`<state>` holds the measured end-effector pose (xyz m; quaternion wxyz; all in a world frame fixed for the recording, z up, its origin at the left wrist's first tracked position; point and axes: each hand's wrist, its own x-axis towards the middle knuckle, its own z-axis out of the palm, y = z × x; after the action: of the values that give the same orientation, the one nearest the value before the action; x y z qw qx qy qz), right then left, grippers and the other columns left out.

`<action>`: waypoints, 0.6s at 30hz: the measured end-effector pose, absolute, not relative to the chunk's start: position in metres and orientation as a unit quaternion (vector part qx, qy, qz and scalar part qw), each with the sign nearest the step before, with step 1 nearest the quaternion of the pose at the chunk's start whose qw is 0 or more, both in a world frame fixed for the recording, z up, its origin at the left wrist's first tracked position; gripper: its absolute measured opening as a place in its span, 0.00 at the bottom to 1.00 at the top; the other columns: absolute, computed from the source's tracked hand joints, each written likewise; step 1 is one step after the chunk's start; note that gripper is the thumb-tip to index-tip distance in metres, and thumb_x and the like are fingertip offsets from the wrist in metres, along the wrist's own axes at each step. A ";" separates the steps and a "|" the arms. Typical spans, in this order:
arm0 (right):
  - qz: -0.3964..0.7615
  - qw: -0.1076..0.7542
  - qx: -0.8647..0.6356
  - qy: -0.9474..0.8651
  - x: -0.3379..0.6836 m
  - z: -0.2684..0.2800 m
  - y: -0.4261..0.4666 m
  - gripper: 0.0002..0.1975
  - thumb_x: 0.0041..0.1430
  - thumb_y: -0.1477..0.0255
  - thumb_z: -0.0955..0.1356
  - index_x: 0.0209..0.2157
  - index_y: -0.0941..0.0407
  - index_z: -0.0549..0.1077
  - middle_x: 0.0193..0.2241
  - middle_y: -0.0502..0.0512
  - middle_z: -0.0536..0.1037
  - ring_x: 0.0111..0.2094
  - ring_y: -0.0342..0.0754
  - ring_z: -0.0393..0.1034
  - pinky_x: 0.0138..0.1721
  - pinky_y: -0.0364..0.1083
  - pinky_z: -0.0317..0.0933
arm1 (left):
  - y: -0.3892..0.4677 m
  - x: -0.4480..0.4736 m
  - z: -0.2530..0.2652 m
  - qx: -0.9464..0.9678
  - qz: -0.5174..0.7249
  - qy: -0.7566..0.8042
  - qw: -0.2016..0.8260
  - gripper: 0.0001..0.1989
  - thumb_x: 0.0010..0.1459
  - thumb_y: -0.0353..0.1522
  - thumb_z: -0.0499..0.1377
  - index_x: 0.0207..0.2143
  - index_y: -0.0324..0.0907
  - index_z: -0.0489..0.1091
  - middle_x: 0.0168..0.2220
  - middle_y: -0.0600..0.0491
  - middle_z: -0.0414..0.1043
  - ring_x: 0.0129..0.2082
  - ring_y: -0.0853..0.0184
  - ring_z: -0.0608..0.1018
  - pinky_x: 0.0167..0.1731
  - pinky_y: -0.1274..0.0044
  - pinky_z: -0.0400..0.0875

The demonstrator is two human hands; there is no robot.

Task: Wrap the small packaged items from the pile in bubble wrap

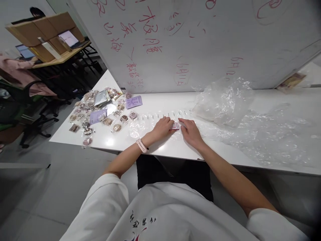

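Note:
My left hand rests over the table with its fingers curled on a small red-and-white card-like packet. Part of the packet is hidden beneath those fingers. Just right of it, my right hand lies low with thumb and fingers apart, holding nothing that I can see. Below both hands spreads a strip of clear plastic with a row of short dark marks along its far side.
Wrapped snacks and purple pouches crowd the table's left end, beside a silver pouch. Crumpled clear plastic bags cover much of the right. A whiteboard stands behind. Far left, a person in a pink sleeve sits at another desk.

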<state>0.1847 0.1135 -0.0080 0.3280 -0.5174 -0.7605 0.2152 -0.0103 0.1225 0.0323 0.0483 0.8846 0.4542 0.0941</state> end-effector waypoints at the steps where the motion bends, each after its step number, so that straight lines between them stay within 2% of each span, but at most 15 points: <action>1: 0.203 0.316 -0.514 -0.772 0.186 -0.007 0.112 0.23 0.66 0.71 0.57 0.58 0.56 0.71 0.55 0.58 0.75 0.55 0.57 0.64 0.56 0.58 0.60 | 0.119 -0.017 0.035 0.884 0.086 0.456 0.047 0.11 0.67 0.38 0.56 0.43 0.39 0.67 0.41 0.44 0.70 0.40 0.58 0.70 0.38 0.69 0.66; 6: 0.133 0.244 -0.499 -0.821 0.197 -0.004 0.097 0.22 0.69 0.69 0.56 0.55 0.53 0.74 0.57 0.58 0.73 0.52 0.59 0.65 0.48 0.59 0.61 | 0.100 -0.054 0.043 0.860 0.076 0.502 0.052 0.15 0.65 0.42 0.58 0.44 0.40 0.69 0.40 0.45 0.71 0.38 0.59 0.72 0.35 0.69 0.65; 10: 0.106 0.231 -0.491 -0.833 0.207 -0.006 0.080 0.22 0.70 0.69 0.55 0.56 0.52 0.74 0.57 0.57 0.74 0.52 0.59 0.65 0.46 0.58 0.61 | 0.090 -0.056 0.038 0.839 0.109 0.529 0.070 0.16 0.64 0.41 0.60 0.48 0.41 0.70 0.43 0.45 0.72 0.41 0.56 0.72 0.38 0.68 0.67; 13: 0.099 0.252 -0.495 -0.826 0.217 -0.009 0.071 0.21 0.70 0.68 0.56 0.54 0.53 0.75 0.56 0.57 0.74 0.52 0.58 0.65 0.48 0.58 0.61 | 0.082 -0.046 0.031 0.831 0.152 0.530 0.071 0.21 0.62 0.39 0.62 0.55 0.43 0.66 0.49 0.43 0.71 0.48 0.53 0.72 0.45 0.63 0.69; 16: 0.071 0.310 -0.551 -0.771 0.228 -0.011 0.067 0.20 0.69 0.63 0.58 0.52 0.54 0.75 0.53 0.61 0.75 0.52 0.59 0.64 0.52 0.59 0.60 | 0.066 -0.044 0.023 0.823 0.213 0.523 0.053 0.30 0.61 0.36 0.62 0.63 0.46 0.58 0.59 0.41 0.64 0.59 0.50 0.67 0.55 0.57 0.65; 18: 0.036 0.327 -0.604 -0.726 0.234 -0.013 0.067 0.22 0.67 0.59 0.60 0.54 0.55 0.74 0.51 0.63 0.75 0.52 0.61 0.63 0.52 0.61 0.60 | 0.057 -0.047 0.016 0.820 0.239 0.515 0.069 0.29 0.62 0.34 0.61 0.64 0.47 0.58 0.61 0.41 0.62 0.61 0.50 0.65 0.58 0.56 0.64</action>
<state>0.2338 0.0667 -0.0128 0.3266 -0.6045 -0.7257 0.0361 -0.0474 0.0570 0.0163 0.0688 0.8200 0.5154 0.2393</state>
